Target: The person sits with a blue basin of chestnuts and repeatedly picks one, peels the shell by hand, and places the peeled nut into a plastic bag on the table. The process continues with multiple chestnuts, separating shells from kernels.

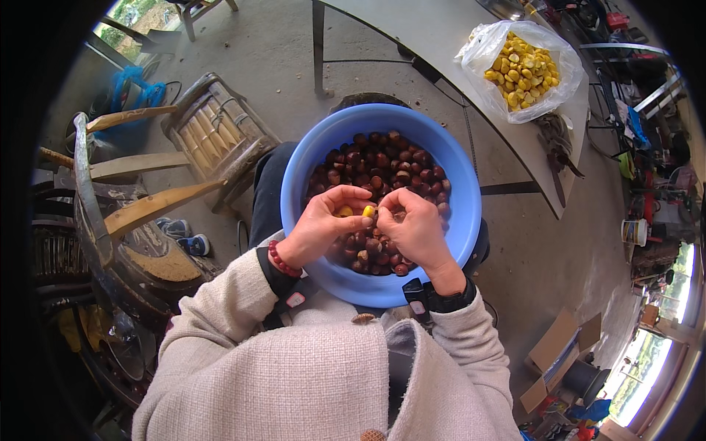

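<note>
A blue plastic basin rests on my lap, with many brown chestnuts in their shells inside it. Over the chestnuts, my left hand grips a yellow peeled chestnut kernel between thumb and fingertips. Another yellow kernel sits within the curl of the same hand. My right hand is just to the right of the held kernel, its thumb and fingertips pinched together. Whether a bit of shell is between those fingers cannot be made out.
On the table at the upper right stands an open clear plastic bag of yellow kernels, beside a dark cloth-like item. A wooden chair with bamboo slats is at my left. An open cardboard box lies at lower right.
</note>
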Tool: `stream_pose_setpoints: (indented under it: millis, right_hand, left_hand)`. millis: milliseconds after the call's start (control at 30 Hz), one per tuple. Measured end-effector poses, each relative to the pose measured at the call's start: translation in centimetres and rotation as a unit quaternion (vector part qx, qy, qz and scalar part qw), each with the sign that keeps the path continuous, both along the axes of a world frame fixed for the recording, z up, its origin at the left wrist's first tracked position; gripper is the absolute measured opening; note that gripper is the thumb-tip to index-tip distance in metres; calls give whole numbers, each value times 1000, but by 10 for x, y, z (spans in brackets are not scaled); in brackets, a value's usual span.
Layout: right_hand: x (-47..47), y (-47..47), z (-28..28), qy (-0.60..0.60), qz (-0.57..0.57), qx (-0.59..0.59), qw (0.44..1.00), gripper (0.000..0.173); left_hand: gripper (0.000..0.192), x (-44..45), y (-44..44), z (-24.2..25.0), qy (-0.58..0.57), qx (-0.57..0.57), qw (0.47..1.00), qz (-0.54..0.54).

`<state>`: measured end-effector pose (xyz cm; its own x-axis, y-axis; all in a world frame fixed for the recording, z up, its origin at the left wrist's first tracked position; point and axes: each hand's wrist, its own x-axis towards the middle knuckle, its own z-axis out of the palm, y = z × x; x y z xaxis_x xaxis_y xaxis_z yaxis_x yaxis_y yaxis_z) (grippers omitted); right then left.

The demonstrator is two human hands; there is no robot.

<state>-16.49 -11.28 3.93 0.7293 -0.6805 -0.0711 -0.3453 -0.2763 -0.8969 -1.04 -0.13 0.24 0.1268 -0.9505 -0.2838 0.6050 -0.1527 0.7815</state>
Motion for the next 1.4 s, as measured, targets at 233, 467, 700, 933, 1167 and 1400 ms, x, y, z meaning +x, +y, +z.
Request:
stream_pose_setpoints:
  millis: [233,467,700,933,1167,1400]
  right_hand:
    - [-5,-4,10,-60,-53,252,964,7]
    - [-4,0,13,-19,-17,126,992,10]
    - [0,4,12,-7,19,-44,999,9]
    - [1,5,5,-3,14,-74,997,6]
    - [-2,-1,9,-22,-60,211,975,7]
    - [-7,-6,12,-125,-54,346,929,5]
  left_hand:
    - [39,-1,-1,1,44,12,999,4]
    - [28,1,-1,-6,20,11,1000,-2]
    - [28,0,1,-2,-35,25,999,10]
    - [26,2,1,1,-66,31,997,-13]
    - [28,2,0,2,82,13,996,-9]
    - [28,4,-1,1,153,21,988,-10]
